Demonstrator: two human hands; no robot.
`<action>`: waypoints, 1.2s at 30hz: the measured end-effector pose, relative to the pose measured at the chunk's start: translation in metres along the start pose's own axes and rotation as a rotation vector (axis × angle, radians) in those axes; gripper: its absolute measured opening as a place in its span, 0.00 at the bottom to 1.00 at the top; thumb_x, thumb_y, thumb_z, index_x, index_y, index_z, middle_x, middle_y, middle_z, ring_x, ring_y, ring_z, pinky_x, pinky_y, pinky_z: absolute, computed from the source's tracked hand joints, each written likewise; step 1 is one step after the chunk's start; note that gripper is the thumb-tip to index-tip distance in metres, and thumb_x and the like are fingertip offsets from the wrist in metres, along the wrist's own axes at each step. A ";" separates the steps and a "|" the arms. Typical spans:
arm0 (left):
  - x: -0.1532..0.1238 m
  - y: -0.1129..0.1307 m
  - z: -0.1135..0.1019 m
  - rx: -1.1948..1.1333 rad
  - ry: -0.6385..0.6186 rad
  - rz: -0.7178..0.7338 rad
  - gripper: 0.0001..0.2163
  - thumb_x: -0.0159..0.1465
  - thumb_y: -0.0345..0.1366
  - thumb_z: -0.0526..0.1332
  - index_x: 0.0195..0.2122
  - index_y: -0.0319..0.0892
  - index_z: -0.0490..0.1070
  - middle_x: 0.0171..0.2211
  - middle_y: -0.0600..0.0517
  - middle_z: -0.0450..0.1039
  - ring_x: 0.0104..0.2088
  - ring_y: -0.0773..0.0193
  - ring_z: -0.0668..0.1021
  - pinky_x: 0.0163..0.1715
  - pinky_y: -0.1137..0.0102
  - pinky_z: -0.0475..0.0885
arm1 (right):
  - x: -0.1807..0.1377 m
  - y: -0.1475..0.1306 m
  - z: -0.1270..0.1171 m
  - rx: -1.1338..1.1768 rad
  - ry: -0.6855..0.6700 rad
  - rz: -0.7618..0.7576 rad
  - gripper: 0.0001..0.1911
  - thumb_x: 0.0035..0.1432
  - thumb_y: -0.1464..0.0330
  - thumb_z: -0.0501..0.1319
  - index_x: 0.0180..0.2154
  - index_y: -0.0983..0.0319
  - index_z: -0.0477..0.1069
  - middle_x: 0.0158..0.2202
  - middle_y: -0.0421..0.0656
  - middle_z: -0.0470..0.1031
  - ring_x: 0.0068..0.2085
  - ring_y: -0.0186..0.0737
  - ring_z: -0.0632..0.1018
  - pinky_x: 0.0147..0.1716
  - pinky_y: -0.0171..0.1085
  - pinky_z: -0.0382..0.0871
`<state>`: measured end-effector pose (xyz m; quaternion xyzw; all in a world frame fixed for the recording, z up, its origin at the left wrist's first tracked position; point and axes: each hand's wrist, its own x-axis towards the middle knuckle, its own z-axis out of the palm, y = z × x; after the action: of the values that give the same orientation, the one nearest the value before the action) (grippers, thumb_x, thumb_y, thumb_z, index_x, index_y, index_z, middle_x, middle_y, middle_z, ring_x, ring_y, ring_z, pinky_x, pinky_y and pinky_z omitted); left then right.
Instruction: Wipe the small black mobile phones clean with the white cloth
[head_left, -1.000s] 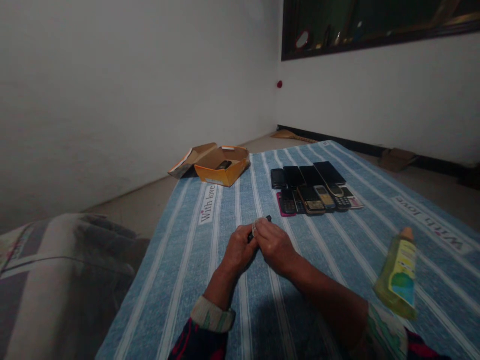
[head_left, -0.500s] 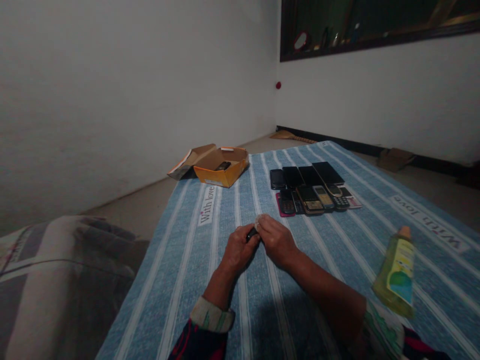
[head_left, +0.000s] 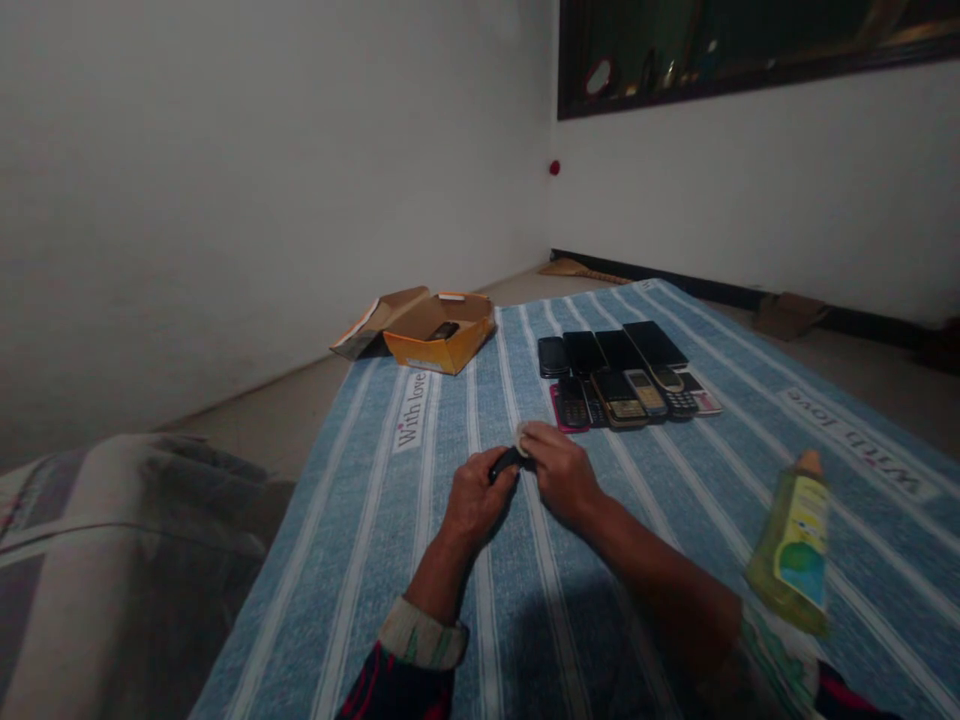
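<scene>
Your left hand (head_left: 476, 495) has its fingers closed around a small black object (head_left: 504, 463), thumb on top; too little of it shows to tell exactly what it is. Your right hand (head_left: 562, 470) pinches a scrap of whitish cloth (head_left: 520, 436) between thumb and fingers, right against the far end of that object, so your 2 hands nearly meet above the blue-and-white striped cover (head_left: 322, 560). Beyond your right hand lie 2 rows of phones: at the back, 4 dark phones side by side, the largest black slab (head_left: 655, 344) at the right end; in front, several keypad phones packed together, with a pink-edged keypad phone (head_left: 571, 405) at the left end and a gold-brown keypad phone (head_left: 619, 398) near the middle. Ahead and to your left, an orange cardboard box (head_left: 431, 352) sits with its flap open, a dark phone (head_left: 445, 331) inside. Near your right forearm is a bottle of yellow-green liquid (head_left: 791, 550) with a peach cap, well apart from the phones.
</scene>
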<state>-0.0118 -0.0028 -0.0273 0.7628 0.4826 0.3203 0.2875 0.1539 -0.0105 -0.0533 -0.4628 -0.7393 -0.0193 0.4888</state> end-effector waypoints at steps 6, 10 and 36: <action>0.001 -0.002 0.001 0.023 -0.002 -0.006 0.13 0.61 0.37 0.58 0.42 0.41 0.79 0.36 0.49 0.80 0.39 0.57 0.79 0.43 0.64 0.73 | 0.001 0.007 0.009 -0.001 0.011 0.094 0.21 0.56 0.83 0.53 0.41 0.61 0.79 0.43 0.49 0.81 0.48 0.44 0.80 0.49 0.42 0.76; 0.010 0.005 -0.001 0.113 -0.051 -0.056 0.12 0.60 0.35 0.58 0.39 0.41 0.79 0.33 0.50 0.79 0.35 0.59 0.79 0.37 0.67 0.72 | 0.002 0.023 0.011 0.190 0.089 0.276 0.22 0.50 0.83 0.52 0.36 0.60 0.81 0.37 0.44 0.82 0.40 0.40 0.82 0.42 0.37 0.77; 0.038 0.012 0.002 -0.086 -0.083 -0.127 0.10 0.53 0.40 0.61 0.28 0.39 0.77 0.24 0.52 0.74 0.28 0.61 0.74 0.29 0.69 0.67 | 0.007 0.005 0.002 0.176 -0.116 0.479 0.14 0.49 0.83 0.54 0.21 0.62 0.71 0.26 0.41 0.73 0.32 0.35 0.76 0.32 0.30 0.65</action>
<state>0.0091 0.0279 -0.0111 0.7301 0.5037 0.2899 0.3594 0.1555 -0.0019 -0.0517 -0.5807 -0.6344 0.1878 0.4744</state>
